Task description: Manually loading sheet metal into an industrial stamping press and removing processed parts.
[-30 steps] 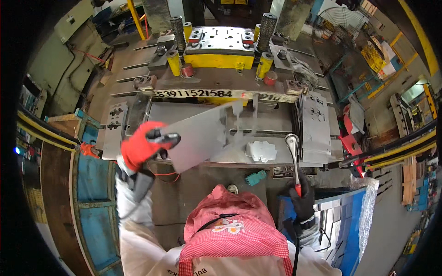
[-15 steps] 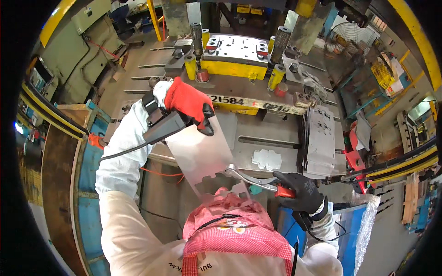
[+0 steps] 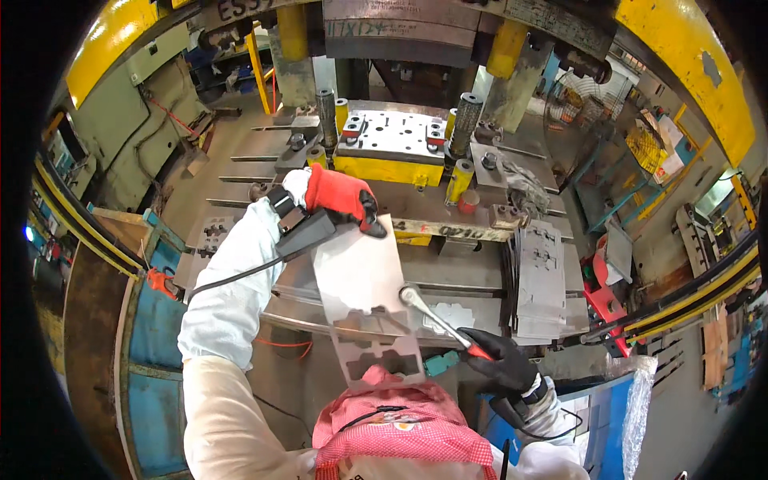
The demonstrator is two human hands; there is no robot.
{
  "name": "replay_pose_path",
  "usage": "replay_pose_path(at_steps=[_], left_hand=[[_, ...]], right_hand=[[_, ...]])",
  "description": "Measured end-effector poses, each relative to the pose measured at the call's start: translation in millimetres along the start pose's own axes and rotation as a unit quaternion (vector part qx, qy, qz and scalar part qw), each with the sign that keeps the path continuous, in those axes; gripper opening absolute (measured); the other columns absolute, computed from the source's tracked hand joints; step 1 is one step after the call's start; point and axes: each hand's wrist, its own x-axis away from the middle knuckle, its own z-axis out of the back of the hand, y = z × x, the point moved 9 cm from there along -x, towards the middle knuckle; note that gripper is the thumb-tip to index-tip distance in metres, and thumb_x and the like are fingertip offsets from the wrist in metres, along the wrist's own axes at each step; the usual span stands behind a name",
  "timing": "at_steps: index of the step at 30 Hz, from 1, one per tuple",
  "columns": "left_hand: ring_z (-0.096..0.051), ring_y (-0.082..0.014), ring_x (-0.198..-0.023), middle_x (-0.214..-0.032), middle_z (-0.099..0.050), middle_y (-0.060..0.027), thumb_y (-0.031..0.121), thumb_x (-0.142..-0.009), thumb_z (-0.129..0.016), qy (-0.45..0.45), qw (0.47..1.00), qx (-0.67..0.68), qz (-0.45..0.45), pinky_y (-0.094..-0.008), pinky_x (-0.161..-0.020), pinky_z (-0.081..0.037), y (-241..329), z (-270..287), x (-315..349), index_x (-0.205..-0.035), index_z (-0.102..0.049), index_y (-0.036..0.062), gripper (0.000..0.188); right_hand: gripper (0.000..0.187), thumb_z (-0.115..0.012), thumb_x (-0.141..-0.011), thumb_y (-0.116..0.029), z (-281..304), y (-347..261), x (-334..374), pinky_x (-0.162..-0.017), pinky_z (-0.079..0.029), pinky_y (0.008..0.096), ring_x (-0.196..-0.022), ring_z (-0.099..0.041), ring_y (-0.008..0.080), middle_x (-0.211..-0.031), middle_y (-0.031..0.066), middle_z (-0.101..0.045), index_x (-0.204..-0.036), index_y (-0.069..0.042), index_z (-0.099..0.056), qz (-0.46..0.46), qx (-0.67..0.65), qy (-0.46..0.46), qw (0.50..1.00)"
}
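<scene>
My left hand (image 3: 342, 198), in a red glove with dark fingertips, is closed on the far end of a thin metal sheet (image 3: 358, 268). The sheet slants down toward my body, and its near end has cut-out openings with jagged outlines. My right hand (image 3: 506, 364), in a black glove, grips red-handled pliers (image 3: 436, 314). Their rounded jaw end meets the right edge of the sheet about midway; whether the jaws clamp it cannot be made out. Beyond my hands sits a press die with a white top plate (image 3: 392, 134) on a yellow base (image 3: 388, 169).
Stamped metal plates (image 3: 540, 280) lie stacked to the right of the bed. A loose cut piece (image 3: 450, 314) lies near the pliers. Dark guide posts (image 3: 464, 124) flank the die, and the press's upper part (image 3: 400, 32) hangs above. A blue cabinet (image 3: 160, 336) stands left.
The sheet has swung more upright and shifted right, showing more of its cut-out near end. My right hand has moved lower and slightly left with the pliers. The view has tilted up.
</scene>
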Motion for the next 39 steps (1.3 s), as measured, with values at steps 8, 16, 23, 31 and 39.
replay_pose_path(at_steps=[8,16,23,31,39], left_hand=[[-0.06,-0.026,-0.088,-0.094,-0.064,-0.012,0.029,-0.074,-0.063,0.021,0.998,-0.032,-0.043,-0.0344,-0.078,-0.044,10.0,6.9,-7.8,-0.097,-0.063,0.0072,0.032],[-0.059,-0.0223,-0.086,-0.093,-0.063,-0.0104,0.027,-0.076,-0.062,-0.04,0.998,-0.005,-0.049,-0.0328,-0.077,-0.044,43.3,-5.8,-2.0,-0.098,-0.062,0.0064,0.03],[-0.058,-0.0178,-0.083,-0.093,-0.063,-0.0084,0.025,-0.079,-0.061,-0.133,0.989,0.063,0.024,-0.0302,-0.073,-0.045,114.2,14.4,-25.8,-0.1,-0.062,0.0052,0.029],[-0.057,-0.0096,-0.081,-0.096,-0.061,-0.0023,0.018,-0.087,-0.054,0.151,0.911,0.366,0.117,-0.0249,-0.068,-0.046,124.2,100.4,-42.2,-0.107,-0.058,0.004,0.025],[-0.058,-0.0103,-0.079,-0.094,-0.061,-0.0005,0.038,-0.088,-0.049,0.277,0.677,0.643,0.226,-0.0247,-0.066,-0.047,122.8,19.1,46.0,-0.115,-0.053,0.0122,0.037]], right_hand=[[0.059,-0.065,-0.071,-0.013,13.4,-50.4,-3.2,-0.075,-0.046,0.0294,-0.084,-0.059,0.0193,-0.092,0.014,-0.06,-0.125,-0.002,-0.043,0.166,0.29,0.147,0.931],[0.057,-0.064,-0.074,-0.013,-1.1,-10.2,-3.6,-0.079,-0.045,0.0332,-0.089,-0.057,0.0202,-0.101,0.0127,-0.058,-0.127,-0.009,-0.043,0.084,-0.029,0.007,0.996],[0.055,-0.065,-0.077,-0.024,-8.5,1.5,-17.8,-0.078,-0.045,0.0349,-0.086,-0.058,0.0242,-0.099,0.0146,-0.059,-0.126,-0.008,-0.044,0.108,0.105,0.039,0.988],[0.039,-0.053,-0.082,-0.028,26.3,-9.3,-60.9,-0.06,-0.04,0.022,-0.062,-0.049,0.0073,-0.075,0.0018,-0.055,-0.108,0.002,-0.052,0.024,-0.17,0.087,0.981],[0.038,-0.046,-0.089,-0.03,64.9,-39.4,-156.5,-0.082,-0.04,0.0274,-0.09,-0.052,0.0121,-0.097,0.0071,-0.058,-0.107,0.002,-0.055,0.137,-0.249,0.172,0.943]])
